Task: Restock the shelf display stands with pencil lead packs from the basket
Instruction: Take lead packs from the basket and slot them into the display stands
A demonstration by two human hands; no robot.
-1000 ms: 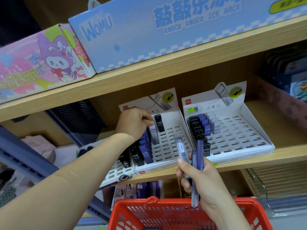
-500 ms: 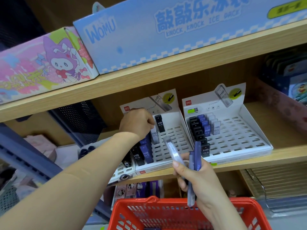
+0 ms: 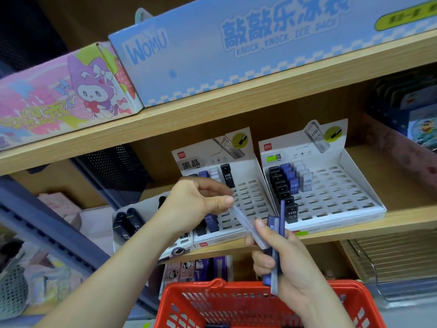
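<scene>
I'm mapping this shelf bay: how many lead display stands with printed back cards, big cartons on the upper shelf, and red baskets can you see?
Display stands: 2
Cartons: 2
Red baskets: 1
Total: 5

Shelf (image 3: 236,119): pale wood-look boards, fine grain, matt.
Display stands (image 3: 343,194): white card, matt and smooth, punched with rows of slots.
Clear pack (image 3: 246,223): frosted see-through plastic, smooth.
Violet packs (image 3: 275,268): tinted plastic, smooth, slight gloss.
Black packs (image 3: 280,185): opaque plastic, glossy, white print.
Basket (image 3: 212,301): red plastic lattice, smooth, soft sheen.
Blue box (image 3: 212,67): printed card, smooth, faint sheen.
Pink box (image 3: 47,102): printed card, smooth.
Back panel (image 3: 113,166): dark perforated sheet, metal by its look, matt.
</scene>
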